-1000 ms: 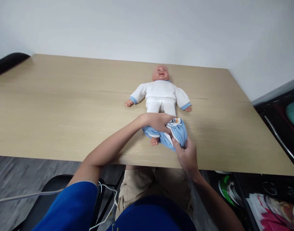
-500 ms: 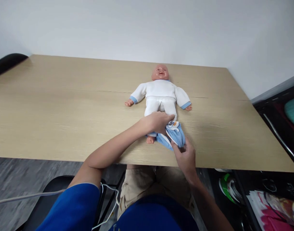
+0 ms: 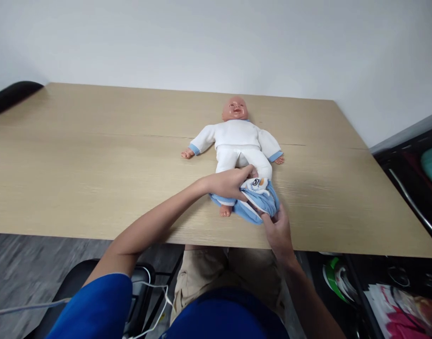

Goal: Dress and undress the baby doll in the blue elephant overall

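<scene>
A baby doll (image 3: 237,134) in a white suit with blue cuffs lies on its back, feet toward me. Around its lower right-side leg is a bunched blue baby garment (image 3: 261,200) with a white, cartoon-printed part; the foot there is hidden. My left hand (image 3: 232,182) reaches across the doll's shins, its fingers closed on the garment's upper left edge. At the lower right, my right hand (image 3: 277,228) pinches the same cloth, with some fingers out of sight beneath it. The doll's other bare foot (image 3: 225,211) shows beside the cloth, which also spreads below that leg.
The doll lies on a light wooden table (image 3: 113,179) against a white wall (image 3: 187,42). A black chair (image 3: 70,287) and a white cable (image 3: 162,301) are at lower left. Below the right edge, a dark shelf holds a green roll (image 3: 332,278) and packets (image 3: 395,306).
My right hand and the garment have shifted a little right and down. The doll's right-side leg has swung outward to the right with them.
</scene>
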Available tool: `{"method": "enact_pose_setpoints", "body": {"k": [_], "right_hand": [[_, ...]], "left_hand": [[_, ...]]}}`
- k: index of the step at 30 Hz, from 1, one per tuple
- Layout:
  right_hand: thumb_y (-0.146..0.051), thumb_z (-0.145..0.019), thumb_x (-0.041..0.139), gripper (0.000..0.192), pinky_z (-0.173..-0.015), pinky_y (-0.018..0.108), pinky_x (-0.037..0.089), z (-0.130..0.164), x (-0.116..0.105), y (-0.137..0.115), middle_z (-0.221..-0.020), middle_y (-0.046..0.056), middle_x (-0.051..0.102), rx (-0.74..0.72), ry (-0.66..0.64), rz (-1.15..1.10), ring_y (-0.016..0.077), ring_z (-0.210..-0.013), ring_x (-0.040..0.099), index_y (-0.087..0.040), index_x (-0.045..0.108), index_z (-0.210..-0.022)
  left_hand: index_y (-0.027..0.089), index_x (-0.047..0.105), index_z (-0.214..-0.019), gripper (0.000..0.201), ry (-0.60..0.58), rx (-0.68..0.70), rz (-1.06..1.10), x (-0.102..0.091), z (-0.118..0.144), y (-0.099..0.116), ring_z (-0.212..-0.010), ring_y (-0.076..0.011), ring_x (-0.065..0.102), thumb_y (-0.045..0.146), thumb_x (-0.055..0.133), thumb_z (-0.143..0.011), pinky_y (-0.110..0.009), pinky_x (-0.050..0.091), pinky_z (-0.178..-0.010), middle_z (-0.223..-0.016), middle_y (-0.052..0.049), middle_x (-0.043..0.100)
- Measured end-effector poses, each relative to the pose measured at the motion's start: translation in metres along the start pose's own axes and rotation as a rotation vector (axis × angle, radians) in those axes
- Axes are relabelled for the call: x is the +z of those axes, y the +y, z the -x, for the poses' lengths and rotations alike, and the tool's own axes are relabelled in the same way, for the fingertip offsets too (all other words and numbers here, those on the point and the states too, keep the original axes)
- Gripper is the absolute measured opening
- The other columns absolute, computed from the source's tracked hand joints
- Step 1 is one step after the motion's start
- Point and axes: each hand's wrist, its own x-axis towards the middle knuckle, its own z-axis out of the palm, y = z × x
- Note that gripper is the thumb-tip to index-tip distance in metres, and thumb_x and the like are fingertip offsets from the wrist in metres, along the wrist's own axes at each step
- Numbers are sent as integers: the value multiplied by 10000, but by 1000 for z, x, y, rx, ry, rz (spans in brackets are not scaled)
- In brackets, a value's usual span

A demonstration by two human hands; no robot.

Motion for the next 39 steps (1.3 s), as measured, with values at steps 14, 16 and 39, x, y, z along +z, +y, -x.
{"method": "enact_pose_setpoints", "body": {"k": [14,16,39], "right_hand": [[-332,-850,755,326,-996,413,673,-69,-12,-28,-1210,67,698,-323,-147,110,284,-1150,728,-259,768,-1167],[-345,-838,751,350,-1028,426,672,-71,-11,-28,-1241,70,699,-318,-129,106,286,-1175,728,-263,755,-1178],[-374,-853,805,469,-943,414,668,-72,-9,-47,-1155,33,809,-190,-286,-18,266,-1049,767,-284,719,-1304]], "left_hand": [[217,584,-1518,772,152,-35,187,-1,12,-13,-1487,-396,739,423,829,-815,-584,607,-1283,-1567,-184,747],[203,546,-1542,836,168,-22,227,3,11,-16,-1530,-389,718,444,846,-799,-571,595,-1325,-1584,-200,713],[222,610,-1421,641,191,-3,164,5,15,-24,-1372,-357,741,515,774,-875,-533,616,-1229,-1438,-142,762]]}}
